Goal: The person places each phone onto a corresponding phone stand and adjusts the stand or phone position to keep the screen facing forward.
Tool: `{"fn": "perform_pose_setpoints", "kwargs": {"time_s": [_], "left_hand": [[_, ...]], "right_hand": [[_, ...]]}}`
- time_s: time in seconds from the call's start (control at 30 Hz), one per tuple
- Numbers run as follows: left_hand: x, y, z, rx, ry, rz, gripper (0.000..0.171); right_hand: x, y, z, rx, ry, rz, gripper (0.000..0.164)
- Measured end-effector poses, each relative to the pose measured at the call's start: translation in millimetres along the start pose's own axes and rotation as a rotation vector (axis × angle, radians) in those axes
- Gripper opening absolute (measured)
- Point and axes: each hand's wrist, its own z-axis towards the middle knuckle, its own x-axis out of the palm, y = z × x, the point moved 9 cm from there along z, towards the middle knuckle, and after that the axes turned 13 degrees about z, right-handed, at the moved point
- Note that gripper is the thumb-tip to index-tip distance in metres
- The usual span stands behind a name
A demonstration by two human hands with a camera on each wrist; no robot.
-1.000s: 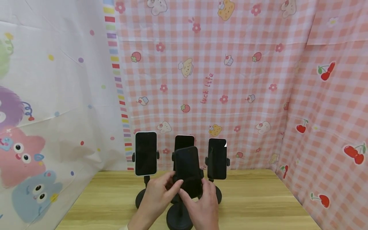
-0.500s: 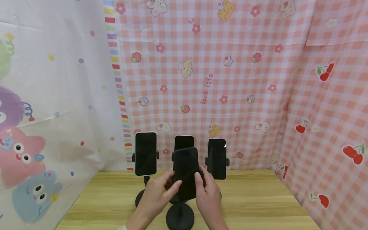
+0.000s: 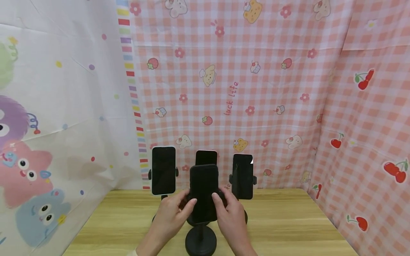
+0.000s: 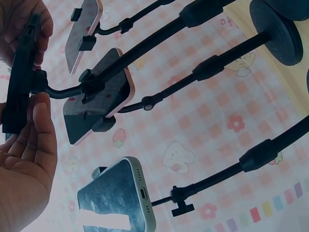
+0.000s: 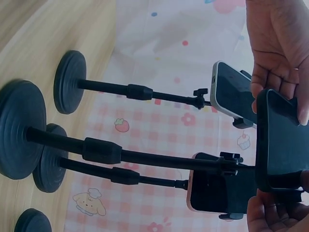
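A black phone [image 3: 204,193] faces me, nearly upright, in the clamp of a black phone stand with a round base [image 3: 200,241]. My left hand [image 3: 174,215] grips the phone and clamp at the left side, thumb in front and fingers curled behind. My right hand [image 3: 231,215] holds the right side the same way, thumb along the front edge. In the left wrist view my left hand [image 4: 31,169] is below the phone's edge-on body [image 4: 21,77]. The right wrist view has my right hand [image 5: 273,212] at the bottom, with the phone [image 5: 285,145] between both hands.
Three more phones stand in holders behind: a white-edged phone [image 3: 163,170] at left, a partly covered middle phone [image 3: 206,157] and a right phone [image 3: 242,176]. They share the wooden table [image 3: 288,220]. Printed cloths [image 3: 272,85] hang around the back and sides.
My right hand has shifted from the phone's lower right corner up to its right side. The phone has straightened from a slight sideways tilt. My left hand keeps its hold.
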Motion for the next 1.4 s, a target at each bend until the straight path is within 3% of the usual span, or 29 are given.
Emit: {"fn": "perform_pose_setpoints", "kwargs": {"time_s": [0.2,0.4,0.83,1.4], "left_hand": [[-0.3,4.9,-2.7,-0.025,0.009,-0.001,0.013],[1.0,5.0,-3.7,-0.008,0.022,0.01,0.015],[1.5,9.8,-6.7,-0.024,0.03,-0.006,0.019],[-3.4,16.5,-9.0,-0.111,-0.001,0.029,0.02]], "right_hand": [[4.8,-0.4,-2.3,0.039,0.036,0.028,0.044],[7.8,-2.2,-1.8,0.059,0.047,0.025,0.042],[13.3,-4.1,-1.6,0.031,0.074,0.056,0.043],[14.9,4.6,1.0,0.047,0.022,-0.032,0.039]]}}
